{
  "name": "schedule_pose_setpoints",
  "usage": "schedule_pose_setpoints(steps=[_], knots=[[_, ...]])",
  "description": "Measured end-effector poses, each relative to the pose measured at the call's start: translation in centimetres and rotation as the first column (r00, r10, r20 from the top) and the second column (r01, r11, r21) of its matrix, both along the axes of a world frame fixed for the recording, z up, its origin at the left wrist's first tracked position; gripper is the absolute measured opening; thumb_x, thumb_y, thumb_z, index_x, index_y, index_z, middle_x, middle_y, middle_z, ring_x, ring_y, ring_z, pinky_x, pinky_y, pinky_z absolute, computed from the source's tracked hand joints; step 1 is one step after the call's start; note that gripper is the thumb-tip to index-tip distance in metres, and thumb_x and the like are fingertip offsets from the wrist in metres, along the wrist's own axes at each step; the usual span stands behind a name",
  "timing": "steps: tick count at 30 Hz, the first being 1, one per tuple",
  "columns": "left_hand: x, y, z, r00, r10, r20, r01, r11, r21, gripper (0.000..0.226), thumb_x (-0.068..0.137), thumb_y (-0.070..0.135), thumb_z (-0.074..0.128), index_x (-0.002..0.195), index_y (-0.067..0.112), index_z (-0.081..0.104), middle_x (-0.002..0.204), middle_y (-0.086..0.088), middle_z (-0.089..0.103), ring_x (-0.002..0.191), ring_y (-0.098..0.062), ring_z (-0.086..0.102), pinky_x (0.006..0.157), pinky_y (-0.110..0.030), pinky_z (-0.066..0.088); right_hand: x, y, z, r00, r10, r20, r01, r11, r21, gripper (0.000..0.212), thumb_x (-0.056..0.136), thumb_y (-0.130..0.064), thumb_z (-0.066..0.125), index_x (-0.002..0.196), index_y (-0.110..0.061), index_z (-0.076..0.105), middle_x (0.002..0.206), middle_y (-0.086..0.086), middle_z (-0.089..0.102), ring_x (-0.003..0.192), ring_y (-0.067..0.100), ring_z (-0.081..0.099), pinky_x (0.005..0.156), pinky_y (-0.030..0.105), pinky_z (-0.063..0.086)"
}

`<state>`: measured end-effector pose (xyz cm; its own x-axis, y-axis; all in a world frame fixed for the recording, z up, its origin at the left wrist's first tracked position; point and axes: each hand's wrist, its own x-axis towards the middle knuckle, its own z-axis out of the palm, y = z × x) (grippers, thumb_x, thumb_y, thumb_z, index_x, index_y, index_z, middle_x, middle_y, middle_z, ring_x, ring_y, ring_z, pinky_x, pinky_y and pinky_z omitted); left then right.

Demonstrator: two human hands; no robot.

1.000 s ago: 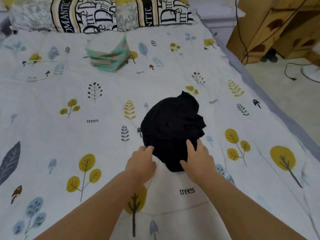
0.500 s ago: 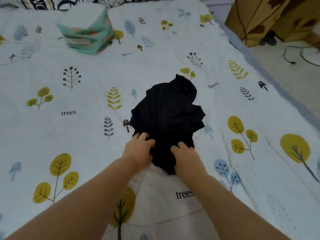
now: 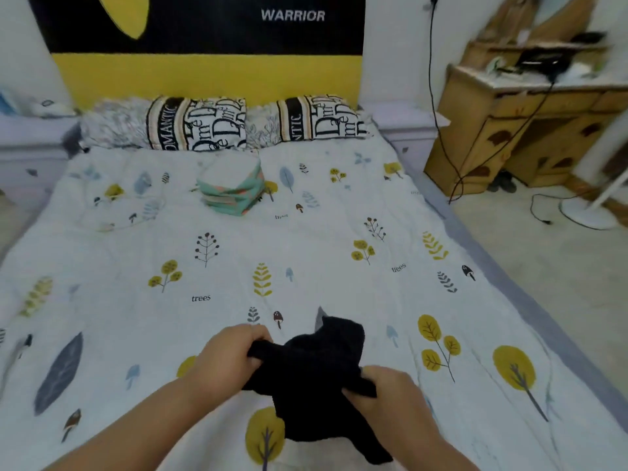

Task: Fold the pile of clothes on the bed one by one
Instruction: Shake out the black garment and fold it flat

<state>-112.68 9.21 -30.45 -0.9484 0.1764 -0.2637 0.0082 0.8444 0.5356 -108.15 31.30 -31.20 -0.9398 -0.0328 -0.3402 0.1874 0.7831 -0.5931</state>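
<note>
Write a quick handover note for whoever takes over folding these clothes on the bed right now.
Left hand: grips one edge of the black garment.
Right hand: grips the opposite edge.
The garment is bunched between the hands, near the bed's near edge, not yet spread flat.
Done: a folded stack sits up near the pillows.
Left: spread and fold the black garment, probably then add it to the stack. No other loose clothes show in this view.
</note>
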Motion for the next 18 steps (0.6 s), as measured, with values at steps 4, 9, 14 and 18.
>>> schedule_pose_setpoints(steps=[4,9,14,18], knots=[[1.6,-1.0,8.6,0.990,0.053,-0.129,-0.048,0.998,0.039,0.021,0.084,0.018,0.054,0.063,0.018,0.056,0.077,-0.005,0.059,0.074,-0.018,0.057,0.068,-0.029,0.042,0.9,0.0,9.0,0.977,-0.159,-0.145,0.133,0.976,-0.170,0.040,0.082,-0.021,0.060,0.051,-0.020,0.036,0.040,-0.009,0.037,0.046,0.008,0.033,0.048,0.024,0.025],[4.9,-1.8,20.1,0.973,0.216,-0.077,-0.177,0.921,0.348,0.026,0.088,0.015,0.060,0.063,0.009,0.058,0.060,-0.004,0.054,0.054,-0.014,0.049,0.053,-0.024,0.038,3.8,-1.0,19.9,0.918,-0.194,-0.347,0.120,0.967,-0.223,0.033,0.081,-0.023,0.066,0.062,-0.018,0.039,0.054,-0.007,0.046,0.052,0.012,0.042,0.050,0.028,0.029],[9.6,-2.1,29.4,0.966,0.203,0.159,-0.255,0.653,0.713,0.028,0.093,0.022,0.052,0.071,0.012,0.066,0.067,-0.002,0.070,0.060,-0.012,0.065,0.053,-0.020,0.048,7.3,-3.0,27.0,0.898,-0.199,-0.393,0.088,0.955,-0.283,0.017,0.084,-0.027,0.067,0.088,-0.022,0.051,0.076,-0.002,0.062,0.068,0.015,0.061,0.055,0.028,0.045],[12.6,-2.3,33.6,0.944,0.183,0.274,-0.329,0.477,0.815,0.024,0.092,0.021,0.051,0.090,0.004,0.068,0.084,-0.011,0.072,0.073,-0.020,0.068,0.066,-0.027,0.052,9.7,-4.6,30.4,0.896,-0.164,-0.412,0.063,0.967,-0.246,0.015,0.088,-0.023,0.063,0.099,-0.024,0.053,0.077,-0.006,0.058,0.066,0.010,0.057,0.050,0.021,0.040]])
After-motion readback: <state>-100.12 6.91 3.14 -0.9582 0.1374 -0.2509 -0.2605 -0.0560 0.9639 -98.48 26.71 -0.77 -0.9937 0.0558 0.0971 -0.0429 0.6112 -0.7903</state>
